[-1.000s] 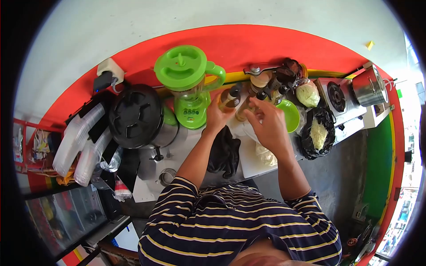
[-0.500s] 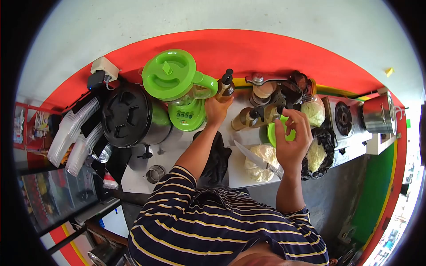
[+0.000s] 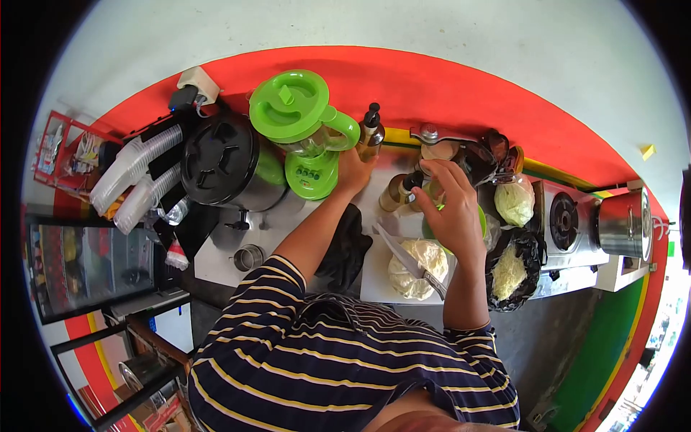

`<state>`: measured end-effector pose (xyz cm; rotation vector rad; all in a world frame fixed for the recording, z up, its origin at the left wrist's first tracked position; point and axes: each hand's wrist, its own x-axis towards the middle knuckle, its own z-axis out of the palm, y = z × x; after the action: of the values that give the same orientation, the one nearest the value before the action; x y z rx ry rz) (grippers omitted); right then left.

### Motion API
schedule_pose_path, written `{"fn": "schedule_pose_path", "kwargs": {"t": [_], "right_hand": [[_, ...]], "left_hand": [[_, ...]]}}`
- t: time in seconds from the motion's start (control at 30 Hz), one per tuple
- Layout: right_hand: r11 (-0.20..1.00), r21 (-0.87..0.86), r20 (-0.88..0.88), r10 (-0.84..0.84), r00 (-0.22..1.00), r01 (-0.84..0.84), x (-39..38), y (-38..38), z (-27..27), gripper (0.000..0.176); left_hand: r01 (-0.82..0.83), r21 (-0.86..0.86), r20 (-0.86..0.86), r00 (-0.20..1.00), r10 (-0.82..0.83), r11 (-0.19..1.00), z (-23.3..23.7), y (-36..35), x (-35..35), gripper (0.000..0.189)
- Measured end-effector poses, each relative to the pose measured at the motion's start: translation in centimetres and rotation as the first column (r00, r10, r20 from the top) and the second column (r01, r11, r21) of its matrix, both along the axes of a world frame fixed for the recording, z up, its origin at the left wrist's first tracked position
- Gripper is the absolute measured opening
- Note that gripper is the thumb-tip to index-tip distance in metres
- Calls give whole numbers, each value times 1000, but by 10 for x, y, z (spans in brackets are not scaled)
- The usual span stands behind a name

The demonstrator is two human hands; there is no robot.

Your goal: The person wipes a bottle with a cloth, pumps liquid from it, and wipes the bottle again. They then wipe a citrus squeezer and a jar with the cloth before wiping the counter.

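Note:
My left hand is wrapped round the lower part of a dark pump bottle, close beside the green blender. Part of its grip is hidden behind the hand. My right hand is raised with thumb and fingers apart and nothing between them. It hovers by a second pump bottle and partly covers a green bowl. Below it, a knife lies across a pale cabbage on a white board.
A large black-lidded container and stacked plastic cups stand left. A metal cup and black cloth or bag lie nearer. Right are shredded cabbage in a black bag, a whole cabbage, a stove and a steel pot.
The view has shifted slightly. My right hand has moved left, closer to the pump bottles, with its fingers still apart. My left hand stays at the dark bottle near the blender.

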<state>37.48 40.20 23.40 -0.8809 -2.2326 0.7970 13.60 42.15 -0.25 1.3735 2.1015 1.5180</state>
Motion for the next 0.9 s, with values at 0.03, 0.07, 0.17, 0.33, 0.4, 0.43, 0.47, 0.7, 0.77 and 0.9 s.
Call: {"fn": "schedule_pose_path", "kwargs": {"t": [0.03,0.07,0.17,0.33,0.4,0.43,0.47,0.7,0.77,0.9], "right_hand": [[1000,0,-7,8,1000,-8,1,3,1,46],[1000,3,21,22,1000,-22,2,5,3,47],[997,-34,44,74,996,-72,7,9,-3,51],[986,-61,43,156,987,-153,22,4,-4,57],[975,-116,12,190,982,-187,26,3,-4,58],[976,-111,12,189,982,-186,27,3,-4,58],[975,-117,-14,190,982,-191,28,2,-6,59],[969,-146,-45,196,980,-201,36,-4,-12,66],[974,-140,-45,175,983,-180,36,-7,-15,71],[984,-115,-92,125,988,-135,31,-18,-31,89]], "left_hand": [[40,16,7,999,-40,999,-1,0,-4,58],[83,29,14,996,-83,996,-2,-1,-6,58],[87,-29,34,996,-86,996,2,-3,-5,65],[-18,-44,31,999,19,999,23,-4,11,65],[-57,-52,13,998,58,997,24,-1,13,66],[-80,-12,-22,997,79,997,17,2,11,66],[-100,27,-56,993,101,995,11,5,8,67],[-142,20,-97,985,143,990,2,14,2,75],[-138,-6,-87,987,137,990,2,15,1,76],[-102,-109,-26,995,100,989,10,12,1,78]]}}
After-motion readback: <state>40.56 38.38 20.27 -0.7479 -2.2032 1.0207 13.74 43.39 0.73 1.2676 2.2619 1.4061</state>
